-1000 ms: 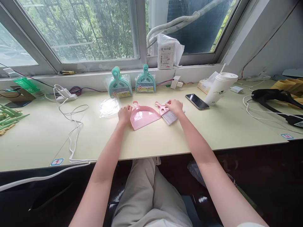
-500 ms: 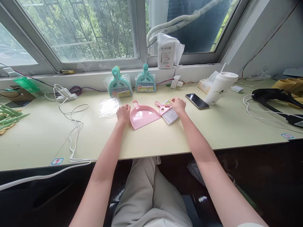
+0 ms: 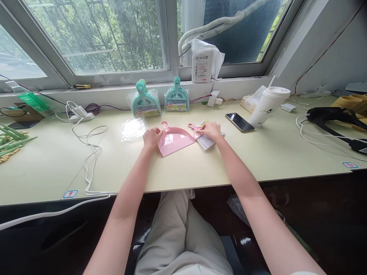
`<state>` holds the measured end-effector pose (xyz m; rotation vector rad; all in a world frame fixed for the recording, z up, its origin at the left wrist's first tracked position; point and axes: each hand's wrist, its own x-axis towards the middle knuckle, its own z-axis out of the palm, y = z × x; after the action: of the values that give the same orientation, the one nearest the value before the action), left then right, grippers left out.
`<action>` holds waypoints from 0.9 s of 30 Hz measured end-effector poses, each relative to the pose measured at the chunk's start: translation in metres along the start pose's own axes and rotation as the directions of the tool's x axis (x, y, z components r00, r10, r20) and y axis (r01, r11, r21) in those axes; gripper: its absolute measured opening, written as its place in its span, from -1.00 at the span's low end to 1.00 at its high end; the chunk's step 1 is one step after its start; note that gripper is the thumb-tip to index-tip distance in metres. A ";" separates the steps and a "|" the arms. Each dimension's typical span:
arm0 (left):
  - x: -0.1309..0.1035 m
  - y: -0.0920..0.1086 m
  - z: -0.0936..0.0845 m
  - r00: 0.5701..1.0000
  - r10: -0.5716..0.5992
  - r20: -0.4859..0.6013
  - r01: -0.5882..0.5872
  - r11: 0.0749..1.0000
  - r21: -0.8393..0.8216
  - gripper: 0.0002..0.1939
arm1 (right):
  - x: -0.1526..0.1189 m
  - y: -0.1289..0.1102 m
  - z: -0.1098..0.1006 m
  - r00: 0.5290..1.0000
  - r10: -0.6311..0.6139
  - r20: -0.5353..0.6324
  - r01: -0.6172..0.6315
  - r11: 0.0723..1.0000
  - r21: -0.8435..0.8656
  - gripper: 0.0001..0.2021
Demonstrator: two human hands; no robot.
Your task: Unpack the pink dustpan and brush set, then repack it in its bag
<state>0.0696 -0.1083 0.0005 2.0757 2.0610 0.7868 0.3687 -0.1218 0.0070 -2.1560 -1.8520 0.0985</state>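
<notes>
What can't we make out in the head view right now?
All in the head view:
Part of the pink brush: covered by the right hand.
Whether the left hand grips or only touches the pink dustpan: its fingers' undersides face away.
White package print: too small.
Green stalks: cut off by left edge.

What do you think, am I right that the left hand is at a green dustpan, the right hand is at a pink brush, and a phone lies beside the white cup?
Almost: the head view shows the dustpan at the left hand is pink, not green. The right hand is at a pink brush, and a phone lies beside the white cup.
</notes>
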 end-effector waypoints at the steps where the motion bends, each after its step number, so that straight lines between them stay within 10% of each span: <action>1: 0.000 0.000 0.000 1.000 0.003 -0.001 -0.003 1.000 -0.002 -0.68 | 0.000 0.000 0.000 1.000 -0.002 0.006 0.002 1.000 0.000 -0.64; 27: -0.011 0.018 0.001 0.994 0.086 0.062 -0.090 0.994 0.056 -0.72 | -0.021 -0.053 -0.008 0.981 -0.190 -0.032 0.192 0.966 0.175 -0.71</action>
<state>0.0871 -0.1197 0.0041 2.2063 1.9979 0.6756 0.3167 -0.1373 0.0261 -1.8464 -1.9521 0.1976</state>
